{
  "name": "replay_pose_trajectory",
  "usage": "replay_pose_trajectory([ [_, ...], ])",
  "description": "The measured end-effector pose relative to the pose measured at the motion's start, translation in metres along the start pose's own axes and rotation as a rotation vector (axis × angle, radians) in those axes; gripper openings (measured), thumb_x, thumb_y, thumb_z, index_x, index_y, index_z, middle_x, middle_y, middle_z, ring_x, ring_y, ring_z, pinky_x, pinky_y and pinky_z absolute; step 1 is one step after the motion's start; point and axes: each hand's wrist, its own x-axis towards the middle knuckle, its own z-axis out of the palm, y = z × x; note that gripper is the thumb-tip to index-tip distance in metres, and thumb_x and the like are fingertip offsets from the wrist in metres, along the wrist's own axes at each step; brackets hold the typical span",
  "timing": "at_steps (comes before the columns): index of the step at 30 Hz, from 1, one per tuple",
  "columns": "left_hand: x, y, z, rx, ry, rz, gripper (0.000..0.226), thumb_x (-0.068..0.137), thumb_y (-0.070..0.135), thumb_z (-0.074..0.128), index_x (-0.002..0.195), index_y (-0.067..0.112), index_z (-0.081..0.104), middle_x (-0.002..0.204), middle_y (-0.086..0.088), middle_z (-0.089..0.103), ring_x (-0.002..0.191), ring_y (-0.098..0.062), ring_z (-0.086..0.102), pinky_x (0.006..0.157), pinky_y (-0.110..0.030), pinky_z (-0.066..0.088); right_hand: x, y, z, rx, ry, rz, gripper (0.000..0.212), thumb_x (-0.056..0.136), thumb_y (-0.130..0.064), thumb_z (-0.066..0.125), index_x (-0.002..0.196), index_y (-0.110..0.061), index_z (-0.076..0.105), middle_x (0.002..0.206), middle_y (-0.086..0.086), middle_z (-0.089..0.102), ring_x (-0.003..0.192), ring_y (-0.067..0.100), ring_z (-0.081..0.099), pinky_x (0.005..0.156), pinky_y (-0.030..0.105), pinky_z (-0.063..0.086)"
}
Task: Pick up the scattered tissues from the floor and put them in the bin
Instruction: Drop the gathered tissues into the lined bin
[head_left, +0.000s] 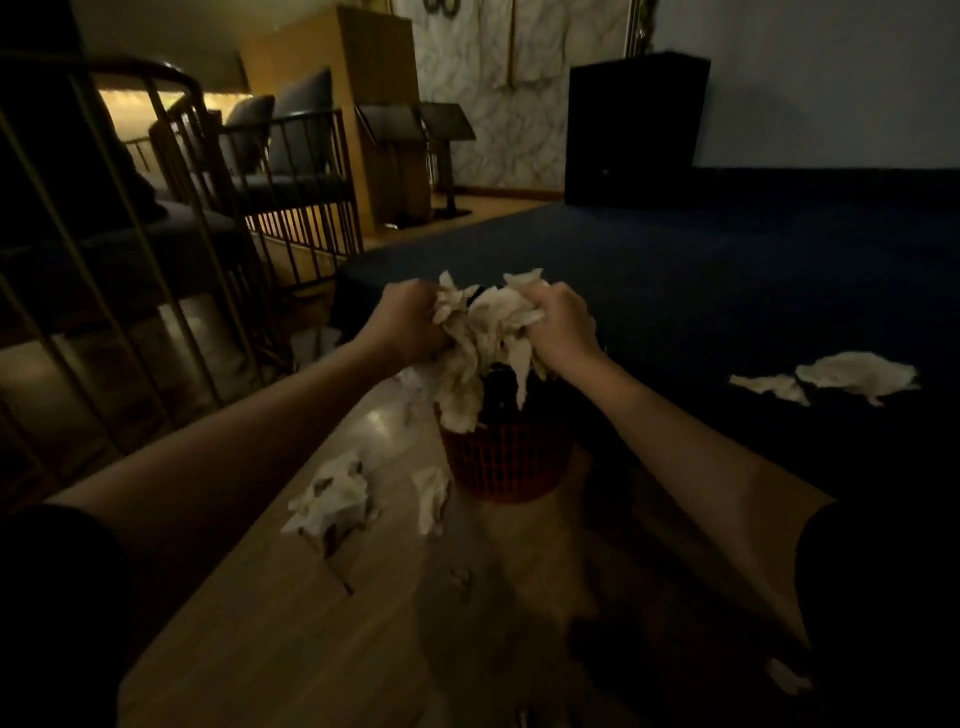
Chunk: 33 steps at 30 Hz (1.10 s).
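With left hand (410, 322) and right hand (563, 322) both clenched on tissue wad (483, 353) above red bin (501, 467), mid-frame: depositing step; next, loosen and drop inside.

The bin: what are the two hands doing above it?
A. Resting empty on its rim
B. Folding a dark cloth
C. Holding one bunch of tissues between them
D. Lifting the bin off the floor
C: the left hand and right hand both clutch a bunch of tissues hanging over the red bin, which stands on the floor.
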Motion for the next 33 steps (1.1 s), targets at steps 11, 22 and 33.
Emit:
replay_pose_trajectory([
  [11,0.076,-0.041,0.100,0.243,-0.233,-0.057,0.050,0.086,0.023,0.055,0.134,0.023,0.041,0.143,-0.017,0.038,0.132,-0.036,0.033,0.109,-0.048,0.033,0.026,0.049,0.057,-0.264,-0.168,0.169,0.038,0.085,-0.036,0.048,0.120,-0.023,0.053,0.118,0.012,0.057,0.113,0.037,0.051,0.097,0.046,0.043],
  [22,0.018,-0.050,0.095,0.161,0.099,0.017,0.033,0.087,0.008,0.053,0.120,0.013,0.056,0.123,-0.011,0.055,0.115,-0.030,0.045,0.092,-0.038,0.042,0.001,0.041,0.062,-0.292,0.113,-0.056,0.020,0.089,-0.019,0.050,0.100,-0.012,0.064,0.098,0.008,0.068,0.104,0.029,0.048,0.087,0.041,0.048],
  [33,-0.229,-0.068,0.077,0.015,-0.385,-0.069,0.030,0.085,0.010,0.053,0.113,0.018,0.059,0.106,-0.009,0.064,0.096,-0.026,0.061,0.071,-0.024,0.041,-0.237,-0.037,0.099,-0.099,-0.146,0.195,0.021,0.084,-0.007,0.056,0.103,-0.002,0.062,0.105,0.016,0.061,0.101,0.030,0.057,0.084,0.039,0.048],
])
